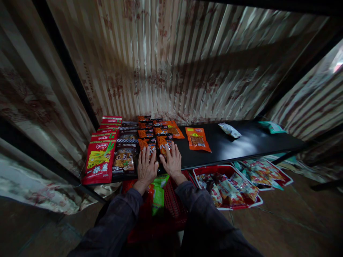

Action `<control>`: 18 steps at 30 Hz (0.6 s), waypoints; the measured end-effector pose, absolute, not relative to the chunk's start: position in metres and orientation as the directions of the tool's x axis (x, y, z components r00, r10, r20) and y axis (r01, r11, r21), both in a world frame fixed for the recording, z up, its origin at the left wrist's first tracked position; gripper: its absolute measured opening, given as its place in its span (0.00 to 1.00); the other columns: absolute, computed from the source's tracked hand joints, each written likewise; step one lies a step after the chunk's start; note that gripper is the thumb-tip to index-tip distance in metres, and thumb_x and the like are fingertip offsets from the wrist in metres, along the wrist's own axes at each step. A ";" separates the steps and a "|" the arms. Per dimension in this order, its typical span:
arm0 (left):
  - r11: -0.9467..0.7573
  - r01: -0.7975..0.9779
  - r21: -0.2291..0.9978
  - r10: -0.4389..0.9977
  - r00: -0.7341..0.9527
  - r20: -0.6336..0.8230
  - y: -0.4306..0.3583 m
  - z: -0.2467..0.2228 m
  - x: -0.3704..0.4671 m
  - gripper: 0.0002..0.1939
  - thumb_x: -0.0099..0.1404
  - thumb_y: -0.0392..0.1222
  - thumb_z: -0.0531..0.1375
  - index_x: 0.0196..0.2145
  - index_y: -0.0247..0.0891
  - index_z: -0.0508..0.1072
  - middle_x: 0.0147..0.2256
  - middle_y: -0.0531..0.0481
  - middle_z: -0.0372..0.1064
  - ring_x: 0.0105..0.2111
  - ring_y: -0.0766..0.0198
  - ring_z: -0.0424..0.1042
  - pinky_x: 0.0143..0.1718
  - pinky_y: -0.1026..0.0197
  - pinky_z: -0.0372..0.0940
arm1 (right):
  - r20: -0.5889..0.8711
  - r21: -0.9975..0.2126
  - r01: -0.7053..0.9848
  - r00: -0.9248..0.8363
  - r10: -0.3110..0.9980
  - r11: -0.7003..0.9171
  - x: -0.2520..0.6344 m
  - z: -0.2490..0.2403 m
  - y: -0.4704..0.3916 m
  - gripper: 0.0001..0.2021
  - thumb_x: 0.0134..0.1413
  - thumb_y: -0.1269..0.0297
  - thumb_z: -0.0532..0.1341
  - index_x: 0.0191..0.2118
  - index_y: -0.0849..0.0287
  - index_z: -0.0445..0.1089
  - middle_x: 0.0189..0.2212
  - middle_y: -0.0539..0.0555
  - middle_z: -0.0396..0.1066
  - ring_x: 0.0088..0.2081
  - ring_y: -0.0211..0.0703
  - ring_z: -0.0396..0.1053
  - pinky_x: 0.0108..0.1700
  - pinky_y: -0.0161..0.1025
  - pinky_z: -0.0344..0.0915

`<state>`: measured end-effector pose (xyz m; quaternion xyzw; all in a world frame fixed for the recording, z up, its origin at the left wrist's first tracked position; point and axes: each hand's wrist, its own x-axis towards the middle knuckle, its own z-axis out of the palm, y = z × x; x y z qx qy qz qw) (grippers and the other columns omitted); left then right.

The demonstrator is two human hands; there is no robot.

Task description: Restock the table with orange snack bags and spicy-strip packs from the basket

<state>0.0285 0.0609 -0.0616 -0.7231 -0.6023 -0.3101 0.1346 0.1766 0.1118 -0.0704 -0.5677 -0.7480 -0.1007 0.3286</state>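
Observation:
My left hand [147, 167] lies flat with fingers stretched over an orange and black snack bag [144, 141] at the front of a row. Beside it, my right hand [172, 161] rests spread on a second orange and black snack bag [164, 141]. Both bags are partly hidden under my fingers. More bags of the same kind stand in rows behind them. Left of my hands are black potato chip bags [125, 157], and at the far left red snack bags [99, 160] with a green and yellow print. All sit on the black shelf [198, 159].
On the shelf's right lie an orange packet [198, 139], a silver-white packet [229, 130] and a teal packet [272, 127]. Below are red baskets [195, 171] of snack bags and a green packet [158, 200]. Black posts [66, 67] and a striped curtain [160, 64] frame the shelf.

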 end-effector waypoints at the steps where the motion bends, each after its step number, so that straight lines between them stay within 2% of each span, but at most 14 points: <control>1: -0.238 0.954 0.183 0.790 0.080 0.608 0.061 -0.062 0.029 0.29 0.64 0.42 0.53 0.62 0.38 0.56 0.66 0.41 0.40 0.66 0.51 0.37 0.63 0.44 0.44 | 0.598 -0.221 0.916 -0.145 0.788 0.335 0.177 -0.071 0.112 0.28 0.59 0.51 0.51 0.63 0.55 0.52 0.67 0.61 0.40 0.65 0.58 0.40 0.58 0.56 0.52; 13: -0.225 0.956 0.186 0.802 0.074 0.592 0.061 -0.061 0.030 0.28 0.65 0.42 0.51 0.62 0.37 0.56 0.66 0.40 0.39 0.66 0.51 0.36 0.63 0.44 0.44 | 0.551 -0.187 0.918 -0.197 0.811 0.349 0.180 -0.073 0.113 0.27 0.60 0.54 0.51 0.63 0.56 0.52 0.67 0.62 0.40 0.65 0.56 0.40 0.59 0.54 0.51; 18: -0.226 0.954 0.194 0.806 0.071 0.588 0.057 -0.055 0.030 0.29 0.65 0.43 0.51 0.63 0.38 0.53 0.66 0.42 0.39 0.66 0.52 0.35 0.64 0.44 0.43 | 0.574 -0.141 0.921 -0.222 0.788 0.363 0.175 -0.067 0.106 0.26 0.61 0.56 0.50 0.63 0.57 0.53 0.67 0.62 0.39 0.66 0.56 0.37 0.61 0.56 0.45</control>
